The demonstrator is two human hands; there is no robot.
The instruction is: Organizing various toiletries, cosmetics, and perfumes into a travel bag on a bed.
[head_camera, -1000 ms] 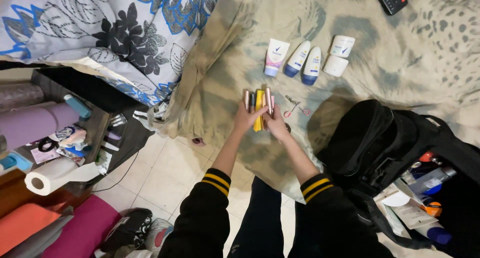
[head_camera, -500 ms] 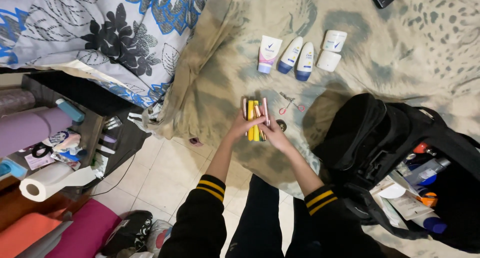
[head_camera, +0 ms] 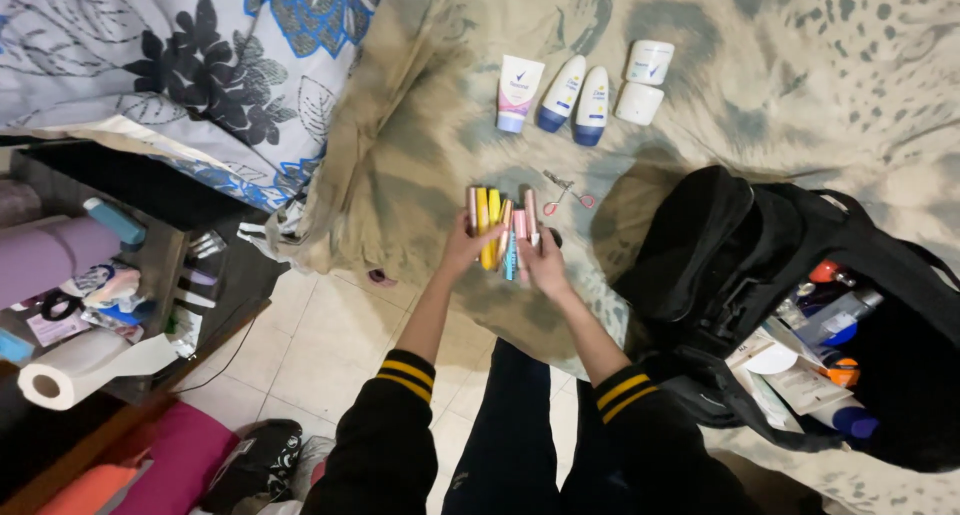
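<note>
Lying in a row near the far edge of the mottled beige bedspread (head_camera: 800, 85) were a white squeeze tube with a pink cap (head_camera: 518, 92), two white roll-on bottles with blue caps (head_camera: 577, 92) and two small white jars (head_camera: 643, 80). Both the left hand (head_camera: 462, 251) and right hand (head_camera: 547, 263) had their fingers spread open around a cluster of slim yellow, pink and teal cosmetic tubes (head_camera: 500, 227), pressing it from either side near the bed's front edge, beside an open black bag (head_camera: 760, 265). Compared with a second earlier, the tubes lay fanned wider.

Black sleeves with yellow stripes, bare hands

The person wears a black top with long sleeves; each cuff has two thin yellow stripes around it. The left hand (head_camera: 462, 250) and the right hand (head_camera: 547, 266) are bare, without gloves. The trousers below are dark.
</note>
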